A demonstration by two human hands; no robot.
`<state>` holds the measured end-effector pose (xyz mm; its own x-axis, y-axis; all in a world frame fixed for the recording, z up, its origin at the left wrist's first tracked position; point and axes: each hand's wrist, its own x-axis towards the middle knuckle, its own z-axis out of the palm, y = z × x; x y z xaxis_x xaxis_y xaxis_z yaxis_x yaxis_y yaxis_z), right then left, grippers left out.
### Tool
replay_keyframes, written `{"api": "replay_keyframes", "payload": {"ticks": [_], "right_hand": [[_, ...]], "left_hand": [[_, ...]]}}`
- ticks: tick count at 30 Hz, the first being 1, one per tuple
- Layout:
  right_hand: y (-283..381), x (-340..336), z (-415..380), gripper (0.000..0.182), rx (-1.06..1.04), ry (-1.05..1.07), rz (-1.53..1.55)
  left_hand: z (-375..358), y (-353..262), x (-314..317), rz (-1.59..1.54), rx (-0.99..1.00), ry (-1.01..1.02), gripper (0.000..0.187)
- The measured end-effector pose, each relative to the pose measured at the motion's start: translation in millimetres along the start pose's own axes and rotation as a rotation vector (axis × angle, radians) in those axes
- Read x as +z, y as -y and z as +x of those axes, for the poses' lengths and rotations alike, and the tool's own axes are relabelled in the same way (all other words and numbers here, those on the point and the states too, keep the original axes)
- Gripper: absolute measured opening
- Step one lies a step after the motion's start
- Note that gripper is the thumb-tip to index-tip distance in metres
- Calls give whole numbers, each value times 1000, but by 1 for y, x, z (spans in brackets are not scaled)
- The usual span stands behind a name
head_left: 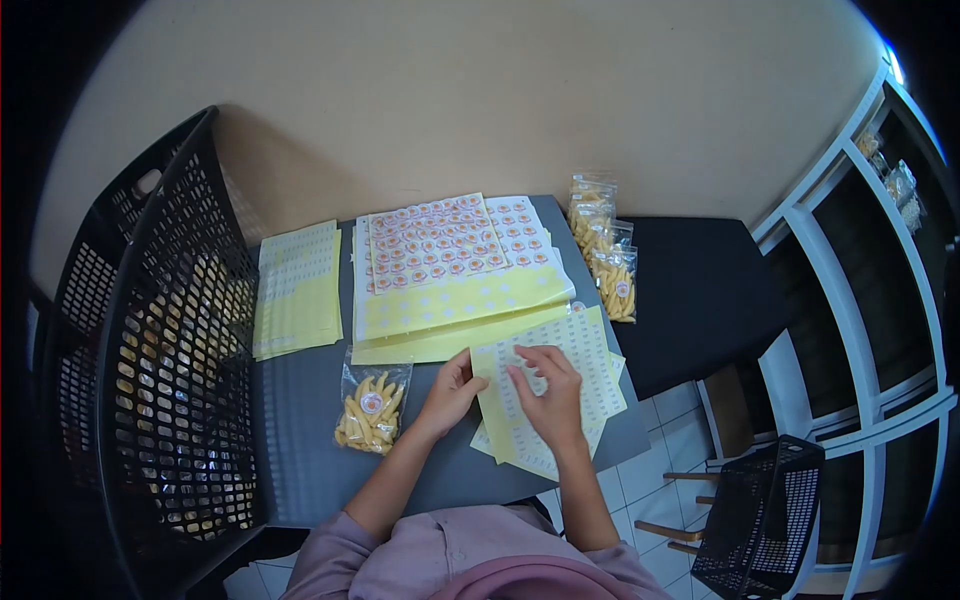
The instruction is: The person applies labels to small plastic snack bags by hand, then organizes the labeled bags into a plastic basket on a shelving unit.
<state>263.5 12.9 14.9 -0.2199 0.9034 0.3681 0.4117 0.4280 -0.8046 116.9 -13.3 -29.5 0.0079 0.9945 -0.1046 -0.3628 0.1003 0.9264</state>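
Note:
My left hand (453, 394) pinches the left edge of a yellow sheet of small printed labels (560, 345), its thumb on top. Over the middle of this sheet is my right hand (550, 395), thumb and forefinger curved and slightly apart, with nothing visible between them. More label sheets (616, 385) stick out from underneath. To the left of my left hand lies a clear bag of yellow finger-shaped snacks (370, 415) with a round sticker on its front.
Large sheets of round stickers (440, 240) lie at the table's back. Another label-sheet stack (298, 290) is at left, beside a tall black plastic basket (170, 330) holding bags. Filled snack bags (605, 250) stand at the right edge. A smaller basket (760, 515) and white shelving (860, 400) are farther right.

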Motion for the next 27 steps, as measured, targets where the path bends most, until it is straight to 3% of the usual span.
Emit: {"api": "replay_keyframes", "payload": {"ticks": [3,8,27], "right_hand": [[-1,17,6,21,-95,-24,7],[6,19,8,17,-79,-59,35],[3,17,12,10,119,0,234]], "left_hand": [[-4,-2,6,0,93,-26,34],[-5,-3,5,147,200,10,21],[-3,-2,5,203,190,-45,18]]}}
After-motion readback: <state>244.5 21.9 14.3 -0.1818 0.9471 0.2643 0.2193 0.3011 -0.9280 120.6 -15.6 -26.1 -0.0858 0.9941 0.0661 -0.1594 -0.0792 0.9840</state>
